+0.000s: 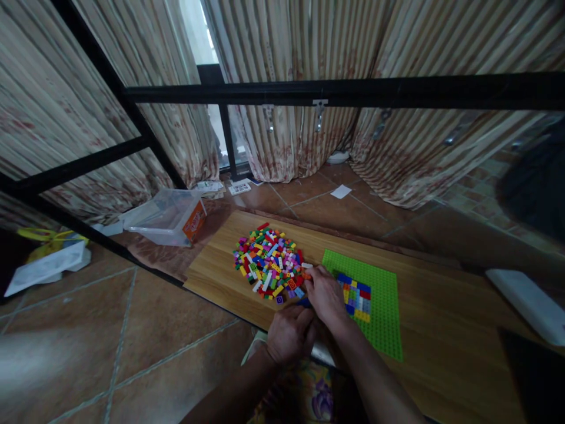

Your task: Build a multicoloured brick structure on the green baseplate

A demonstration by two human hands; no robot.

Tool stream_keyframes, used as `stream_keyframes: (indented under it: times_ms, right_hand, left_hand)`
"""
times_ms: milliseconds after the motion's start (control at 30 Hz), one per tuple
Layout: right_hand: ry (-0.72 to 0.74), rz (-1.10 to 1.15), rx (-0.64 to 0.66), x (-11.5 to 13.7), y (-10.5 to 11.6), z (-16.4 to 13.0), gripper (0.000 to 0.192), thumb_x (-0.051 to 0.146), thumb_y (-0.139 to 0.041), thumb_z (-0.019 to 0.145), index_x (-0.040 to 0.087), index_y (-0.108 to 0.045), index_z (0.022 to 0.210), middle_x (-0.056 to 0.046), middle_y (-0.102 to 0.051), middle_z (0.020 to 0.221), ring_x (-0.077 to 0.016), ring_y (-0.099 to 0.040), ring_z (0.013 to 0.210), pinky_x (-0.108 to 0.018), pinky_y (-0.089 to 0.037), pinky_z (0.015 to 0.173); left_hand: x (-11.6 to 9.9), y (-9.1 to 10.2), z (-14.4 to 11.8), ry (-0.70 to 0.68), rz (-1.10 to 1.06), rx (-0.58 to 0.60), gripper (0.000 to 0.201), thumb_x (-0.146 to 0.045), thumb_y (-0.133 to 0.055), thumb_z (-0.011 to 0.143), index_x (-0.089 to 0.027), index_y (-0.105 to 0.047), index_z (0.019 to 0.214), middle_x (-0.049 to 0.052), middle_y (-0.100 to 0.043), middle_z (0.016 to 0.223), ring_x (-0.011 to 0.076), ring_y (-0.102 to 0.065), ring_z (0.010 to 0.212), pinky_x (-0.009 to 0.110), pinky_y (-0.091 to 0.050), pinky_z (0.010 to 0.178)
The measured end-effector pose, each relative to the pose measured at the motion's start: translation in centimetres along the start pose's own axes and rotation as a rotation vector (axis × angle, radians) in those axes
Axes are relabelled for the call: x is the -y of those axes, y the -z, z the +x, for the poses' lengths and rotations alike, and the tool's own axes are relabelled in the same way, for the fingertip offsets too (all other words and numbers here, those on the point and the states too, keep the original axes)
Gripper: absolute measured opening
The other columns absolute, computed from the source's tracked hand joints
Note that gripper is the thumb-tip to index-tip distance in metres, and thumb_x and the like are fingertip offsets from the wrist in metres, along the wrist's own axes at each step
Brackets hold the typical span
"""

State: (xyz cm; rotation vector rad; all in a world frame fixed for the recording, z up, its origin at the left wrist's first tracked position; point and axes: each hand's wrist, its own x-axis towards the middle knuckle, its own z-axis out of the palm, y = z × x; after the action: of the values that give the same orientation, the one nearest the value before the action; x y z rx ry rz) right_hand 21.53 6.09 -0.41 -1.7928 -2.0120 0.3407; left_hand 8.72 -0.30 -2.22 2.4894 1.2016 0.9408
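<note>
1. Head view: the right hand (324, 294) reaches to the near right edge of the pile of small bricks (270, 264), fingertips narrowed at an orange brick (306, 275) — whether it is gripped, I cannot tell.
2. The left hand (289, 334) rests curled just near of it, apparently touching a blue brick (302, 302); a grip is unclear.
3. Judging by this, picking is in hand — the green baseplate (379, 288), right of the pile, carries a partly filled patch of bricks (355, 296).

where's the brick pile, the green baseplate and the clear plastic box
brick pile (269, 262), head view, middle of the heap
green baseplate (384, 294), head view, bare studded part right of the built bricks
clear plastic box (165, 218), head view, its clear side wall
</note>
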Motion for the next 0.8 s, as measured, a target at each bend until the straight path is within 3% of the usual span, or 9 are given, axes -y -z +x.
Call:
stream_keyframes:
  times_ms: [333,567,800]
  right_hand:
    - [-0.023,0.225,-0.073,-0.1,1.5,-2.2,0.034,0.032,-0.044,0.092,0.021,-0.06,0.12,-0.008,-0.067,0.105,-0.0218,-0.063,0.093,-0.036,-0.049,0.083]
    - [-0.09,0.411,-0.114,-0.4,2.2,-4.7,0.035,0.042,-0.047,0.091,0.019,-0.066,0.109,-0.01,-0.069,0.106,-0.022,-0.065,0.096,-0.037,-0.05,0.085]
    - [-0.108,0.536,-0.1,0.4,1.9,-5.3,0.029,0.039,-0.053,0.087,0.022,-0.066,0.107,-0.008,-0.069,0.105,-0.0211,-0.065,0.093,-0.037,-0.051,0.086]
  left_hand:
    - [-0.2,-0.1,0.2,0.077,-0.01,0.032,0.002,-0.018,-0.05,0.08,-0.02,-0.05,0.08,0.003,-0.057,0.074,0.0167,-0.055,0.068,0.027,-0.045,0.061]
    - [-0.1,-0.1,0.3,0.096,-0.03,0.039,0.003,-0.018,-0.051,0.082,-0.02,-0.052,0.084,0.004,-0.056,0.078,0.0165,-0.056,0.072,0.026,-0.046,0.065]
    - [-0.2,0.1,0.4,0.096,-0.052,0.008,0.012,-0.018,-0.05,0.084,-0.019,-0.055,0.095,0.006,-0.06,0.087,0.0179,-0.058,0.079,0.028,-0.05,0.07]
